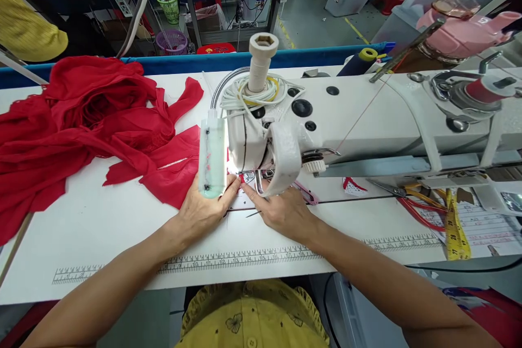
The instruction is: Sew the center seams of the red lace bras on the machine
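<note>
Head — left hand [207, 202] (at red fabric [173, 184])

On our worktop [122, 228] we see fabric [118, 109] across the left edge, a sewing machine [362, 106] right of it, scissors [426, 198] between machine and front edge.

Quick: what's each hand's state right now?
Left hand: fingertips by a bit of red cloth; grip can't be told.
Right hand: partly hidden by the sewing machine; grip can't be told.

There is one left hand [204, 205], one right hand [289, 213], one sewing machine [367, 111], one tape measure [453, 228] at right, and, far left, one green basket [168, 9], one purple basket [172, 42].
</note>
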`<state>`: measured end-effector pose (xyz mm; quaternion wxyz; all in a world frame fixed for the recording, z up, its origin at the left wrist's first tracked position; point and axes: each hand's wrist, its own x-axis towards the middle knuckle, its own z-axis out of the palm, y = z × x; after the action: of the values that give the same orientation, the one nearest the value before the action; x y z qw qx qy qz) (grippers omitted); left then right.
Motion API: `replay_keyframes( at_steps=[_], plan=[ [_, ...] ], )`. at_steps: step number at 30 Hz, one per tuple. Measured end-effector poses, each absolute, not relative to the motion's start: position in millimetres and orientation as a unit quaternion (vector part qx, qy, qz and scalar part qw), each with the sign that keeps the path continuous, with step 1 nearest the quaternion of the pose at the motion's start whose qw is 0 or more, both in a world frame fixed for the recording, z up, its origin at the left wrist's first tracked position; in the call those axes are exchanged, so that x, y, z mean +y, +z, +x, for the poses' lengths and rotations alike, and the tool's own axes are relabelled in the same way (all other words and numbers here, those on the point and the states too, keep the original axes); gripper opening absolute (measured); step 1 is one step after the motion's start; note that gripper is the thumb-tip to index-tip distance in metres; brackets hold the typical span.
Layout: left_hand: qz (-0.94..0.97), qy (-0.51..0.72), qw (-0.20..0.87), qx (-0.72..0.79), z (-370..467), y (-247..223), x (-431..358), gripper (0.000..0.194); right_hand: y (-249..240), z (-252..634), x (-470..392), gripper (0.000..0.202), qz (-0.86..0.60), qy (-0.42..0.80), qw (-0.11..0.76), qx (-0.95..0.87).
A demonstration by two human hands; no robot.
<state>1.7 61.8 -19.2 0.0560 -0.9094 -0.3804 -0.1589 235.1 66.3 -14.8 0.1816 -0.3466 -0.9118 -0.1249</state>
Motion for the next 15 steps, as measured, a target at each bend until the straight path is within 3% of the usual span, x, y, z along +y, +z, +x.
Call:
replay_keyframes(
  at_steps=[15],
  plan=[
    [-0.897, -0.145, -0.024, -0.416, -2.4, -20.5, 74.8, 0.039, -12.9, 231.6, 67.3, 0.055, -0.382, -0.098, 0.148, -0.907]
  ],
)
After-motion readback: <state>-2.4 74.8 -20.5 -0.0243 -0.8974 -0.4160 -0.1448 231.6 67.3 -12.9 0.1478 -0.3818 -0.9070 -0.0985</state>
